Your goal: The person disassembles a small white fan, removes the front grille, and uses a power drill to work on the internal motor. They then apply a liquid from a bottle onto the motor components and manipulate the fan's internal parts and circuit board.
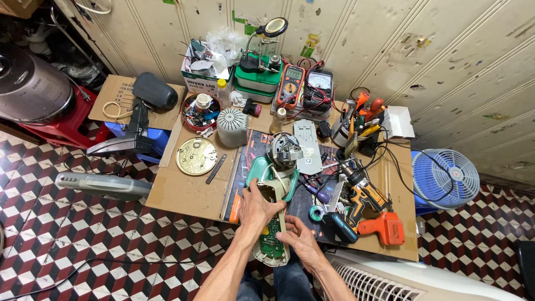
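Observation:
My left hand (257, 209) grips the upper part of an opened beige appliance handle (272, 223) at the near edge of a cardboard-covered table (184, 192). A green circuit board (271, 241) shows inside the handle's lower end. My right hand (301, 241) holds that lower end from the right side. The handle's far end lies in a teal tray (256, 170), where a small motor assembly (283, 150) stands.
On the table lie a round brass plate (196, 156), a grey ribbed cap (232, 126), two multimeters (304, 86), a cup of screwdrivers (356, 120), a cordless drill (362, 195) and an orange tool (384, 227). A blue fan (448, 178) stands at right; a white grille (379, 281) is near my knees.

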